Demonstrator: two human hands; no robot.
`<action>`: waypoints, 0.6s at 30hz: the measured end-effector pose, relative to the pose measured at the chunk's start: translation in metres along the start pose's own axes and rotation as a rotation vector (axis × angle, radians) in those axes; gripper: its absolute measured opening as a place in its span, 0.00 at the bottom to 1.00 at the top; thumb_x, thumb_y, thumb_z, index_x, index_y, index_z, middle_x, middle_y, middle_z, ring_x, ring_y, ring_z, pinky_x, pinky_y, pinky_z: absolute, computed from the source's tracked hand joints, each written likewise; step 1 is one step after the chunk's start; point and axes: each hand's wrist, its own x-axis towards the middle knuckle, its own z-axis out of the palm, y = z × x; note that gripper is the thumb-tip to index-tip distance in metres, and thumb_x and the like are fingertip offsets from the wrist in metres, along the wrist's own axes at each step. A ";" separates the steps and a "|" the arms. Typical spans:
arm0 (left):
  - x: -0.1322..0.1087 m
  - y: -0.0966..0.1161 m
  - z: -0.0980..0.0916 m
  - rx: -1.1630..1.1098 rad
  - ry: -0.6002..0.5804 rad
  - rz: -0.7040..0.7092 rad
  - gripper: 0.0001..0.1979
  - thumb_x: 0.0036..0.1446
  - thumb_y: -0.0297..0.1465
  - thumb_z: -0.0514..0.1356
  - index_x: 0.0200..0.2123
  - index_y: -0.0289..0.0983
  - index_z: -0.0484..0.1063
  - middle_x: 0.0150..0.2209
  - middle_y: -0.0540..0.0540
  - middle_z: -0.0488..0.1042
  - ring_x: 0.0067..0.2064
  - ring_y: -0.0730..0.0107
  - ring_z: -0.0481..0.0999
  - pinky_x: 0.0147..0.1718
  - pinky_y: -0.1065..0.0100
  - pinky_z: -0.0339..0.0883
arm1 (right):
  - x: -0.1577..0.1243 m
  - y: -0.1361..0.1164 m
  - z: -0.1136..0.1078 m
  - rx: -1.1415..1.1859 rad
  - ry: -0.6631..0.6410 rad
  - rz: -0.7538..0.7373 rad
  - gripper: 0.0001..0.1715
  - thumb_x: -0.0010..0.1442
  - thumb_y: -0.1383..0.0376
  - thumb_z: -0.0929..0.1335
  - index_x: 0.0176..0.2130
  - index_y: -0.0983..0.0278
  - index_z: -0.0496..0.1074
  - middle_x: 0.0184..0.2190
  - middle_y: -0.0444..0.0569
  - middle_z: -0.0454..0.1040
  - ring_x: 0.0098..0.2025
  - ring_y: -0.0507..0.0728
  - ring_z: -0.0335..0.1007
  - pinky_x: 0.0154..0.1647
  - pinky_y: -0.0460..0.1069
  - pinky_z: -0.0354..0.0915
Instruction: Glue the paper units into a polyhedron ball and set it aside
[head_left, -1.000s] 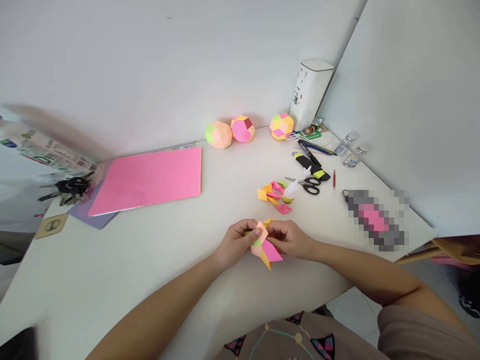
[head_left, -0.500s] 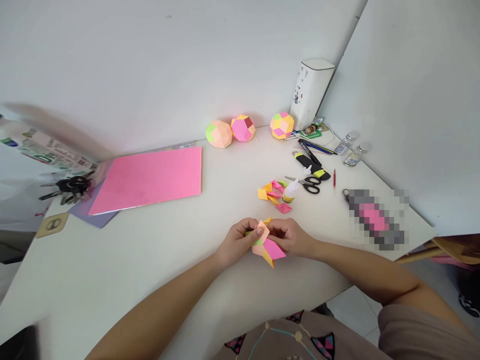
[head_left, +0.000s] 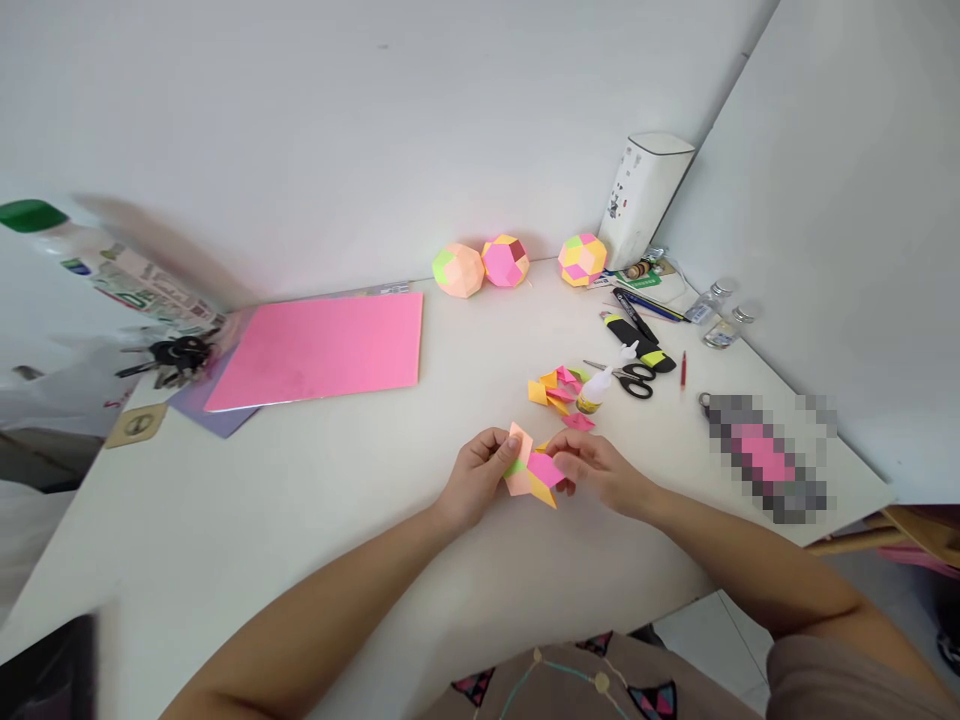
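Between thumb and fingers, my left hand point(head_left: 480, 472) pinches a partly joined origami model point(head_left: 519, 476) of peach, green, pink and orange folded paper. Its pointed flaps stick out to the right and downward. My right hand point(head_left: 600, 468) has its thumb and fingers on the model's pink flap; some fingertips are hidden behind the paper. Just beyond the hands lie several loose folded paper units point(head_left: 551, 390) in pink, yellow and orange. A small white glue bottle point(head_left: 594, 390) stands among them, its cap point(head_left: 628, 352) apparently lying beside it.
Scissors point(head_left: 636, 380), a box cutter point(head_left: 637, 340) and a red pen-like stick point(head_left: 683, 371) lie to the right. Finished paper balls point(head_left: 459, 270) sit along the wall near a white box-shaped device point(head_left: 646, 195). Pink paper sheets point(head_left: 322, 350), keys point(head_left: 180, 355) and a green-capped bottle point(head_left: 127, 270) are left.
My right hand has shifted from the model's upper edge to its pink flap. My left hand keeps its pinch, and the model is slightly turned. The camera view has swung a little left.
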 end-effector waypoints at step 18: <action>-0.002 0.005 -0.001 0.114 -0.168 -0.008 0.19 0.52 0.45 0.60 0.23 0.34 0.67 0.23 0.51 0.63 0.26 0.75 0.61 0.25 0.71 0.55 | -0.002 -0.002 0.009 -0.246 0.161 -0.042 0.06 0.53 0.66 0.68 0.25 0.65 0.71 0.22 0.42 0.64 0.24 0.48 0.55 0.23 0.45 0.55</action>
